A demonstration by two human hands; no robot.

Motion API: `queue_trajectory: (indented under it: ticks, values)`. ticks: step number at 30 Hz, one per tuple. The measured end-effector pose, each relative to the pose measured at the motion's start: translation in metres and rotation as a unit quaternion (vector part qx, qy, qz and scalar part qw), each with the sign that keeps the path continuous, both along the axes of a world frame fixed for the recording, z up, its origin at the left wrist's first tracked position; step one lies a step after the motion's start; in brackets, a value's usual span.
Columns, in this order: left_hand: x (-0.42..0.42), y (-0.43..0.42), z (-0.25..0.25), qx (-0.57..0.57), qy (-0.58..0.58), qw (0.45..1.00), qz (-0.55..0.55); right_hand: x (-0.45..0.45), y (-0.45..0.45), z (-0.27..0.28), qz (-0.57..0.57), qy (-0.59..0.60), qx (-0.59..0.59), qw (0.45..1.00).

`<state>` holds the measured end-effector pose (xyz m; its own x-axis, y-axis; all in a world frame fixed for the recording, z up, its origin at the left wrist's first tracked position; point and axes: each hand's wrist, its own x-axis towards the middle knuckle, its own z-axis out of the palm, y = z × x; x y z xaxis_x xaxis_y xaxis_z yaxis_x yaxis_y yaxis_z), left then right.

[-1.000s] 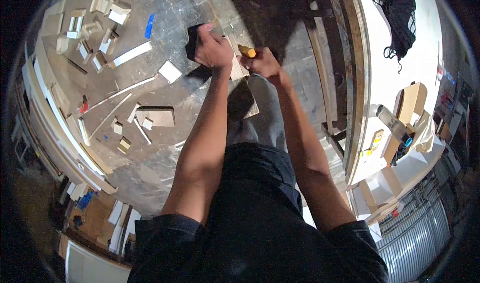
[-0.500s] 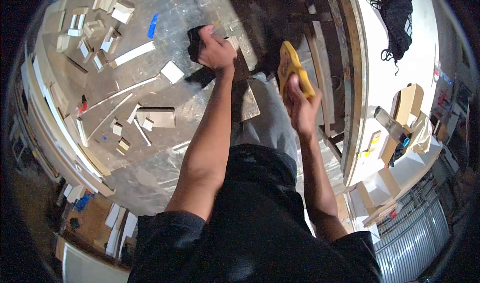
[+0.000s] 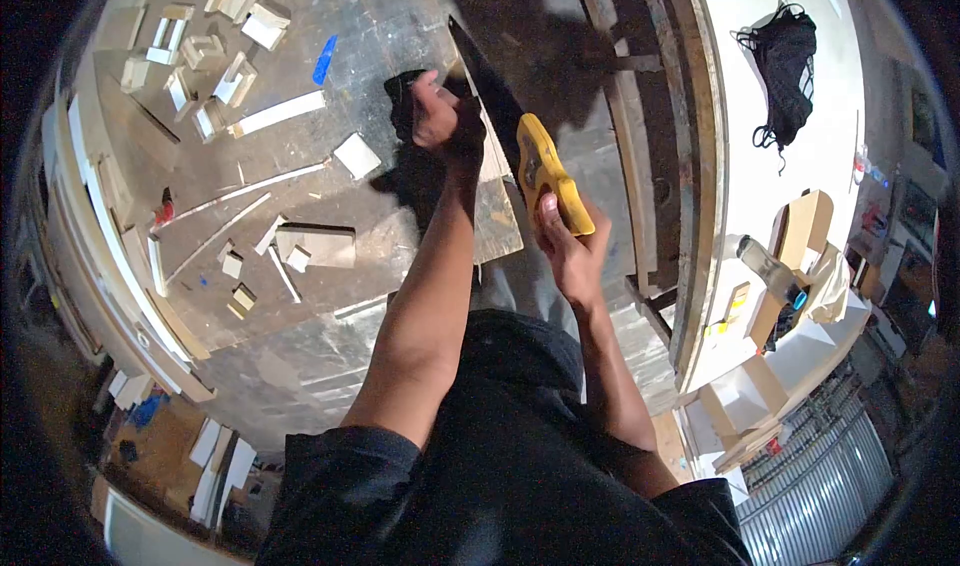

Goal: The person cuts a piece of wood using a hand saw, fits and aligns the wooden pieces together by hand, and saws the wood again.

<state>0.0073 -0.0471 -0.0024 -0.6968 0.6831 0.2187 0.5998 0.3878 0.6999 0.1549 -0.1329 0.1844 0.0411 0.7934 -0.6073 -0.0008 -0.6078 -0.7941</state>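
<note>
My right hand [image 3: 572, 251] is wrapped round the yellow handle [image 3: 546, 166] of a handsaw. The saw's dark blade [image 3: 487, 74] points up and left, past the fingers of my left hand. My left hand [image 3: 445, 121], fingers curled, rests at the work surface's edge on a pale wooden piece [image 3: 495, 156]; the hand and its shadow hide much of that piece. Just left of this hand lies a black object [image 3: 401, 104], its shape unclear. Closer to my body is a flat board corner [image 3: 498, 228].
Small wooden assemblies [image 3: 232, 78], a blue strip [image 3: 324, 59], a white block [image 3: 356, 156] and thin offcuts lie on the left. Long timber beams [image 3: 632, 146] run along the right. Beyond them, a white surface holds a black mesh bag [image 3: 785, 76] and a clear bottle [image 3: 768, 262].
The saw first swung right, away from the wooden piece, with its handle in my right hand. Now it is back beside my left hand, its blade visible. My left hand has stayed by the piece.
</note>
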Motion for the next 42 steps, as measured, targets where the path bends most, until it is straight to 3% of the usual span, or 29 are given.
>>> queue_trajectory:
  ticks: [2, 4, 5, 8, 10, 12, 13, 16, 20, 23, 28, 31, 32, 34, 35, 38, 42]
  values:
    - [-0.001, -0.001, 0.018, 0.014, -0.024, 0.999, -0.042, -0.007, 0.009, 0.003, 0.024, -0.005, -0.005, 1.000]
    - [0.000, -0.001, 0.026, -0.004, -0.056, 0.998, -0.038, -0.019, 0.026, -0.003, 0.067, -0.067, -0.008, 0.995]
    - [0.000, -0.001, 0.029, -0.024, -0.089, 0.995, -0.038, -0.021, 0.037, -0.012, 0.143, -0.139, -0.007, 0.980]
    - [-0.004, -0.001, -0.009, -0.050, -0.026, 0.997, -0.043, -0.027, 0.038, -0.030, 0.177, -0.133, 0.005, 0.975]
    - [-0.007, 0.011, -0.021, 0.021, -0.026, 0.998, -0.048, -0.015, 0.021, -0.029, 0.151, -0.120, 0.047, 0.980]
    - [0.006, 0.008, 0.009, -0.012, 0.070, 0.997, 0.026, -0.002, 0.011, -0.009, 0.101, -0.036, -0.083, 0.991]
    - [0.002, 0.009, 0.015, 0.013, 0.092, 0.996, 0.005, -0.001, 0.007, -0.006, 0.097, -0.020, -0.079, 0.992]
    - [0.000, 0.007, 0.007, 0.001, 0.030, 1.000, -0.006, -0.008, 0.012, -0.002, 0.103, -0.035, -0.069, 0.992]
    - [-0.002, 0.006, 0.006, -0.027, 0.027, 0.999, -0.024, 0.000, 0.016, 0.036, 0.093, -0.018, -0.080, 0.992]
    - [0.002, 0.008, 0.017, 0.007, 0.078, 0.997, -0.029, 0.010, 0.000, 0.043, 0.086, -0.044, -0.154, 0.983]
    - [0.004, 0.006, 0.020, -0.026, 0.104, 0.994, -0.031, 0.000, -0.002, 0.023, 0.066, -0.057, -0.030, 0.996]
    - [0.008, 0.008, -0.011, -0.075, 0.058, 0.995, 0.014, 0.010, -0.011, 0.077, 0.136, -0.118, -0.130, 0.975]
    - [0.007, 0.008, -0.005, -0.075, 0.058, 0.995, 0.014, 0.014, -0.019, 0.085, 0.099, -0.080, -0.111, 0.986]
    - [0.001, 0.004, 0.014, -0.019, 0.126, 0.991, -0.036, 0.018, -0.030, 0.075, 0.079, -0.057, -0.160, 0.982]
    - [0.004, 0.008, 0.005, -0.032, 0.124, 0.992, -0.010, 0.013, -0.024, 0.060, 0.077, -0.056, -0.149, 0.984]
    - [0.005, 0.009, 0.027, -0.034, 0.154, 0.987, -0.011, 0.003, -0.034, 0.050, 0.097, -0.162, -0.100, 0.977]
    - [0.005, 0.009, 0.000, -0.064, 0.111, 0.992, 0.006, 0.016, -0.051, 0.074, 0.053, -0.062, -0.039, 0.996]
